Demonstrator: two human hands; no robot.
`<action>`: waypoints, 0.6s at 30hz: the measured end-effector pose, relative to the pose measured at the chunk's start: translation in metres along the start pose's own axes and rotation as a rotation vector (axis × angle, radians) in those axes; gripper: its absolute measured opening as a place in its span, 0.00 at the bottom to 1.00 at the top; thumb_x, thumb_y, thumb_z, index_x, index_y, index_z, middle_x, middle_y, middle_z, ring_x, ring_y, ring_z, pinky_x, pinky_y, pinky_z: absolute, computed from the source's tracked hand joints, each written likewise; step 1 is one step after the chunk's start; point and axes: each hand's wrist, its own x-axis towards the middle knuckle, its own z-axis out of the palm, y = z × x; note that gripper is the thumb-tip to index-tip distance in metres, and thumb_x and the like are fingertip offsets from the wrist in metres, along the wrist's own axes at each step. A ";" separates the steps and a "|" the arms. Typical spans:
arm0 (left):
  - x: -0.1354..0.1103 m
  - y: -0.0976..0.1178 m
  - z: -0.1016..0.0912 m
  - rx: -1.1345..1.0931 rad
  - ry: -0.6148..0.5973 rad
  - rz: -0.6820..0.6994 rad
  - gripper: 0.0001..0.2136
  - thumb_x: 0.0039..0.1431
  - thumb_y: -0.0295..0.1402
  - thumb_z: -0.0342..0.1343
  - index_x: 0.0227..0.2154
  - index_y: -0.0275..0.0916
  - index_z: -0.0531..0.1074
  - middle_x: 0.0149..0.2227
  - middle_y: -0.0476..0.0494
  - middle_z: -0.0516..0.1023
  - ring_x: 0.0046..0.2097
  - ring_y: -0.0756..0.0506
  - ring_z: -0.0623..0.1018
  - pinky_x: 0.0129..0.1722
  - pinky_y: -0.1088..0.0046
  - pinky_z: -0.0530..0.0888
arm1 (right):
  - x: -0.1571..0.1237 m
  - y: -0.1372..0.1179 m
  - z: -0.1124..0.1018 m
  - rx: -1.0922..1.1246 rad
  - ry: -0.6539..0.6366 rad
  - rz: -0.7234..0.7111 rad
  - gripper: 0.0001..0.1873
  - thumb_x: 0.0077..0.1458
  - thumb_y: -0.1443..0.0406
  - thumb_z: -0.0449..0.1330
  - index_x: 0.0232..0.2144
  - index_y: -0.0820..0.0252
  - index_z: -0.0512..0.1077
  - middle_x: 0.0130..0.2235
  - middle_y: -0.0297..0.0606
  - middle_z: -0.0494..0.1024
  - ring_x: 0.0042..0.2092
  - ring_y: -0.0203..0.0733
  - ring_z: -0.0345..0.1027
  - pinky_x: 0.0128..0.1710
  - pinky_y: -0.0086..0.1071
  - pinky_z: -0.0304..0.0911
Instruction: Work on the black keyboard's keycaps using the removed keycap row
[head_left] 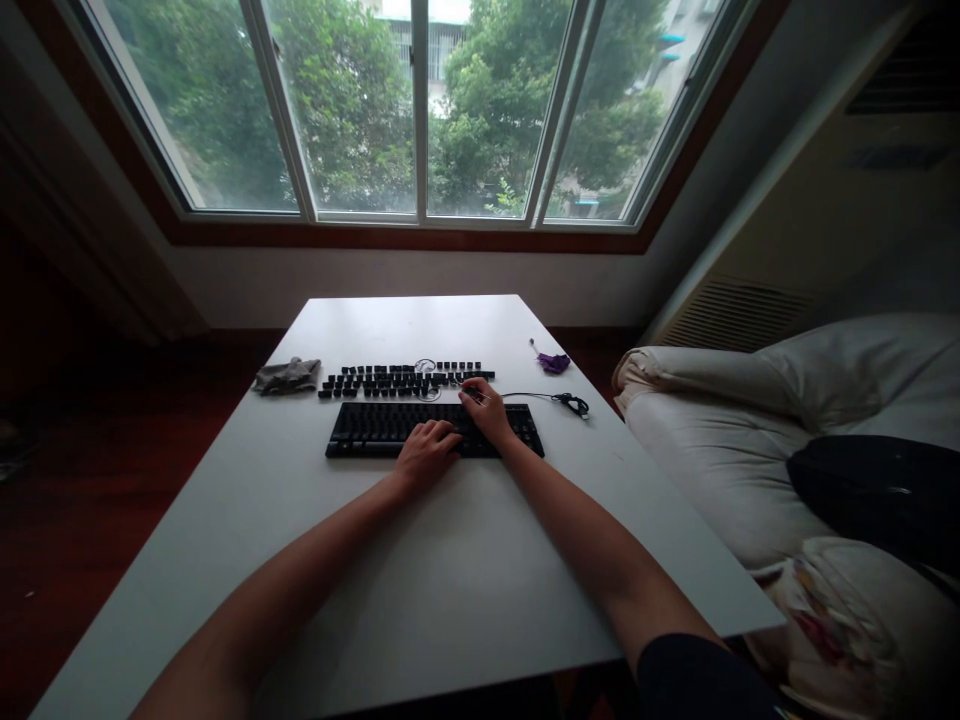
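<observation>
A black keyboard (pixel 375 428) lies on the white table (pixel 420 560), its keys partly removed. Rows of loose black keycaps (pixel 390 379) are laid out just behind it. My left hand (pixel 427 452) rests on the keyboard's middle, fingers curled down onto it. My right hand (pixel 486 408) is at the keyboard's back edge, pinched around a small thing that looks like a keycap or a wire puller; it is too small to name. A wire keycap puller (pixel 425 365) lies among the loose keycaps.
A grey cloth (pixel 287 375) lies left of the keycaps. A small purple item (pixel 553 361) and a black cable with a clip (pixel 571 403) lie to the right. A white cushioned seat (pixel 787 450) adjoins the table's right edge. Windows stand behind.
</observation>
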 end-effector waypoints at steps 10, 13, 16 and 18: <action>-0.014 -0.014 -0.013 -0.039 -0.055 -0.033 0.17 0.62 0.34 0.60 0.54 0.51 0.74 0.54 0.43 0.74 0.54 0.40 0.71 0.53 0.58 0.68 | -0.010 -0.024 -0.004 -0.084 0.007 -0.067 0.18 0.61 0.56 0.55 0.49 0.55 0.74 0.49 0.43 0.78 0.46 0.48 0.72 0.44 0.39 0.68; -0.011 -0.016 -0.015 -0.036 -0.058 -0.050 0.17 0.63 0.35 0.60 0.55 0.51 0.74 0.54 0.43 0.74 0.53 0.40 0.71 0.53 0.58 0.68 | -0.007 -0.026 -0.004 -0.076 -0.015 -0.033 0.19 0.61 0.52 0.55 0.47 0.56 0.74 0.46 0.44 0.79 0.41 0.47 0.73 0.42 0.38 0.68; -0.011 -0.016 -0.014 -0.034 -0.053 -0.051 0.17 0.63 0.35 0.60 0.55 0.51 0.74 0.54 0.43 0.74 0.53 0.40 0.70 0.53 0.59 0.68 | -0.006 -0.023 -0.005 -0.020 -0.044 0.043 0.20 0.62 0.48 0.54 0.42 0.56 0.72 0.36 0.40 0.79 0.33 0.43 0.72 0.37 0.36 0.67; -0.011 -0.017 -0.013 -0.032 -0.051 -0.051 0.17 0.63 0.35 0.60 0.55 0.51 0.75 0.54 0.43 0.74 0.53 0.40 0.70 0.53 0.59 0.68 | -0.005 -0.020 -0.006 0.033 -0.073 0.067 0.20 0.64 0.47 0.50 0.41 0.55 0.69 0.31 0.36 0.77 0.31 0.43 0.71 0.37 0.35 0.66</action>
